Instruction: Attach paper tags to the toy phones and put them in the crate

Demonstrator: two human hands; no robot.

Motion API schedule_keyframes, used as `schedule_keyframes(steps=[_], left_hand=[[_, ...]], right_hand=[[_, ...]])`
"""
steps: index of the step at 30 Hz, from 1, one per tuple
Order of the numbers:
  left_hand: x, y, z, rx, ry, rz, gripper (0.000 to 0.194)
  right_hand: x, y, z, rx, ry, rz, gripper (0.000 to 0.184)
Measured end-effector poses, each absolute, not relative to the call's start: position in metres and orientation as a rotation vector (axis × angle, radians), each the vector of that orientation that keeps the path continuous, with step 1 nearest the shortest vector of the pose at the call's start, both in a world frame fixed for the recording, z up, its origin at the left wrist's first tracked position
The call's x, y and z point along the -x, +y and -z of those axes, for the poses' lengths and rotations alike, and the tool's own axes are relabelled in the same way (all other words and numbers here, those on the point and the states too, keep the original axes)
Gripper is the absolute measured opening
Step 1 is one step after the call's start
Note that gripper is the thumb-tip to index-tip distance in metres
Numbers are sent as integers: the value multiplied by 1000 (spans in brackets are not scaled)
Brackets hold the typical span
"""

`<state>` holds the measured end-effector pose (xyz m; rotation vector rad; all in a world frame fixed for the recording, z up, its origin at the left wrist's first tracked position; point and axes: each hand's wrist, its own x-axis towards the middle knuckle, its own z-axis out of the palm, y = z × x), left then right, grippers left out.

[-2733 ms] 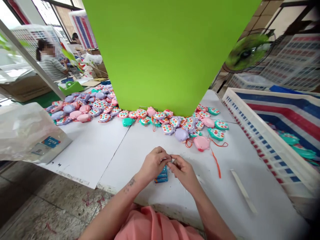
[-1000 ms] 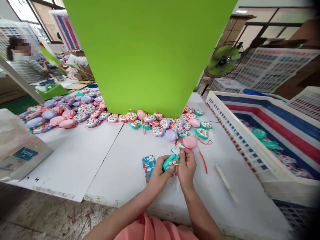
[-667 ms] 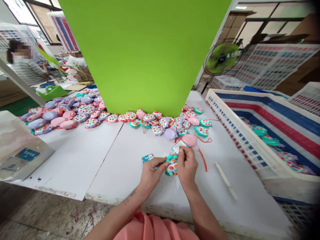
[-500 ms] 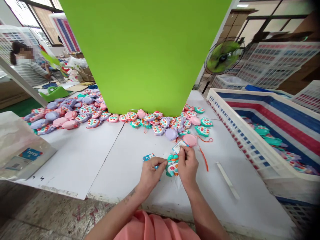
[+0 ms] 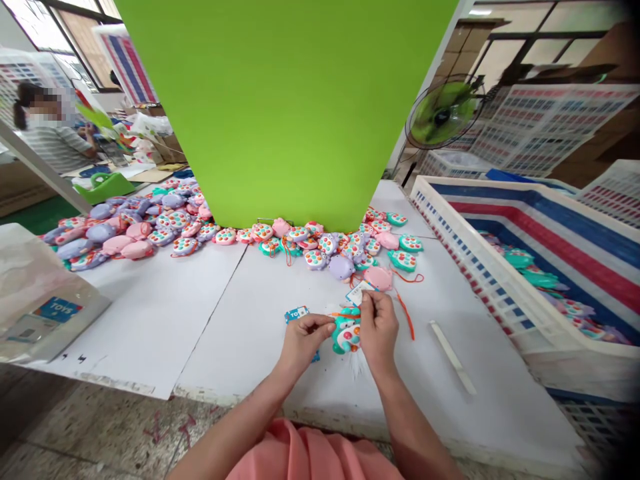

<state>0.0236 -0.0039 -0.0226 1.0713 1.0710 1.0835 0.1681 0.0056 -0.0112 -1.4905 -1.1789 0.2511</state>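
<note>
Speckled stone floor (image 5: pixel 95 427), marked with red stains, lies beside a white desk (image 5: pixel 225 320). Green backdrop (image 5: pixel 285 113) rises behind the desk. Fan (image 5: pixel 443 113) and stacked white crates (image 5: pixel 555 127) stand right; daylit windows (image 5: pixel 40 23) are far left.

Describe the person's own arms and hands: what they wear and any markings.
The bare left hand and bare right hand show no gloves, rings or bracelets. The bare left forearm and bare right forearm have no sleeve over them. A loose salmon-pink fabric garment shows at the bottom of the view, between the arms.
</note>
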Motion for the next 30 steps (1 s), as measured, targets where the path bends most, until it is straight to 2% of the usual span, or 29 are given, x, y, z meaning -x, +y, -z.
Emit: schedule_keyframes(steps=[4, 7, 11, 15, 20, 26, 30], left_hand=[[-19, -2, 23, -1272, 1196, -1131, 16], [-16, -1, 17, -1312, 1166, -1081, 21], [-15, -3, 4, -1069, 874, -1001, 33], [-16, -3, 1, -820, 736, -1026, 32], [-7, 7, 6, -847, 848, -1087, 31], [-3, 13, 5, -1052, 1047, -1026, 34], [-8, 12, 10, -1180, 1039, -994, 31]], right_hand=[[-167, 7, 11, 1493, -1188, -241, 23], [-170, 10, 13, 1492, -1165, -292, 24], [-175, 14, 19, 1499, -1119, -476, 27], [-177, 13, 23, 1505, -1178, -487, 28], [-193, 2, 11, 1593, -1287, -342, 28], [-202, -20, -15, 1635, -1769, -602, 19], [-198, -24, -14, 1618, -1859, -691, 18]])
